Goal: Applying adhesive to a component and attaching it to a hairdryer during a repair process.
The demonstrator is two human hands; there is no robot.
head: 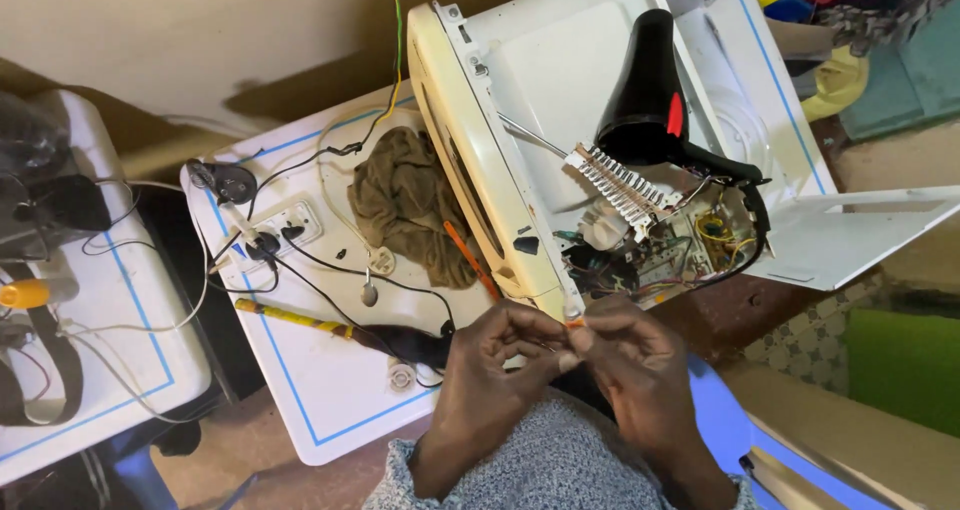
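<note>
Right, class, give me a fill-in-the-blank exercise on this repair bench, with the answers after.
1. The black hair dryer lies on the opened white ____.
2. The brown cloth lies on a white panel edged with a ____ line.
3. The left hand and right hand meet around a small ____-tipped piece.
4. Plugs sit in the white ____ left of the cloth.

Answers: appliance; blue; orange; socket strip

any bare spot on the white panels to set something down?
Free: near corner of the blue-lined white panel, below the yellow-striped stick; also the flat white lid left of the black hair dryer. Crowded: around the white power strip, brown cloth and black cables. Both hands, left hand and right hand, pinch a small orange-tipped part.
</note>
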